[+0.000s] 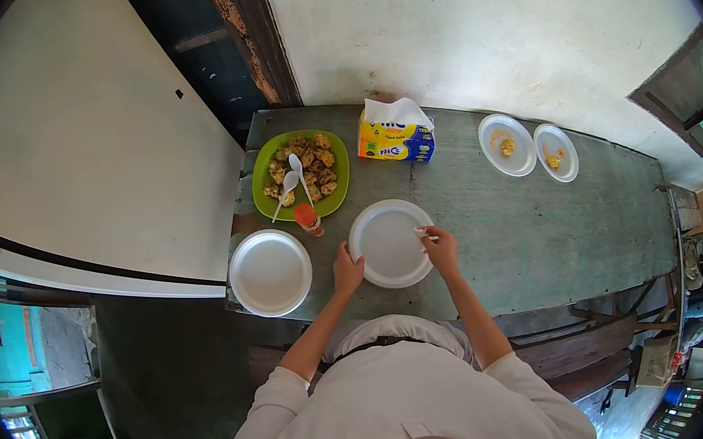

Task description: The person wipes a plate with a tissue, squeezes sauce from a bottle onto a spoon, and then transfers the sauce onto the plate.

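Observation:
A round white plate lies on the table in front of me. At its left rim is my left hand, closed on the edge with the thumb on the plate side. My right hand pinches a small crumpled white tissue over the plate's right rim. Left of my left hand sits another round white plate. Beyond it, a small bottle with a red-orange label stands beside a green bowl of browned fried pieces, with two white plastic spoons lying on top.
A yellow and blue tissue pack stands at the table's back, near the wall. Two oval white plates with bits of yellow food lie at the back right. The grey-green table has a wooden bench at its front right.

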Available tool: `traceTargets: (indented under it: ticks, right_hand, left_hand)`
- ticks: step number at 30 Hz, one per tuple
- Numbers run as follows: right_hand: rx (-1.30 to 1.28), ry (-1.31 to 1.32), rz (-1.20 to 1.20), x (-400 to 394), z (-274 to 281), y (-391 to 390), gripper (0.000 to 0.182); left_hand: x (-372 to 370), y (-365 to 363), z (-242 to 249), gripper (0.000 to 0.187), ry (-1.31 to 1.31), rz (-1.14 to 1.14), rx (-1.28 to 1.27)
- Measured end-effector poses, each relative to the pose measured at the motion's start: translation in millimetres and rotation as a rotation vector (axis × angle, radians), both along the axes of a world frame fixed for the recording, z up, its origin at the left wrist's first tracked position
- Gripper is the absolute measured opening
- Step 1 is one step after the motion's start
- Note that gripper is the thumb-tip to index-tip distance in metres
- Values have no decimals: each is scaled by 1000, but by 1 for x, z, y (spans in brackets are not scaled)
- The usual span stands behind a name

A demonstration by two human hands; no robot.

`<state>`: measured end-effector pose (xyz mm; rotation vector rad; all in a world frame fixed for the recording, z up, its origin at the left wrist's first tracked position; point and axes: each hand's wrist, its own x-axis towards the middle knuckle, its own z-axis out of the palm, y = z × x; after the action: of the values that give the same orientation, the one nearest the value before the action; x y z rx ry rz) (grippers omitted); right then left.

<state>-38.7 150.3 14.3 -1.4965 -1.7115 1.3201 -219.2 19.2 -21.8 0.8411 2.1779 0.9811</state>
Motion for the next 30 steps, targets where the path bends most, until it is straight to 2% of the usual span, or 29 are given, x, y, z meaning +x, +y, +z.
traceTargets:
  ticks: [2, 5, 8, 18, 30]
  right_hand:
    - [210, -125, 1, -6, -31, 12, 21]
    - [434, -330, -38, -9, -37, 17, 20]
    - [476, -385, -39, -12, -25, 11, 19]
    - [466, -532, 76, -29, -35, 26, 14]
    - [466, -664, 214, -71, -44, 33, 14]
  left_hand:
    - [8, -1, -3, 55, -188, 53, 27]
    - [20, -6, -5, 58, -347, 69, 49]
    - [28, -11, -9, 61, -388, 46, 71]
    - [26, -10, -10, 65, -411, -61, 81]
    - [29, -6, -2, 61, -459, -3, 59]
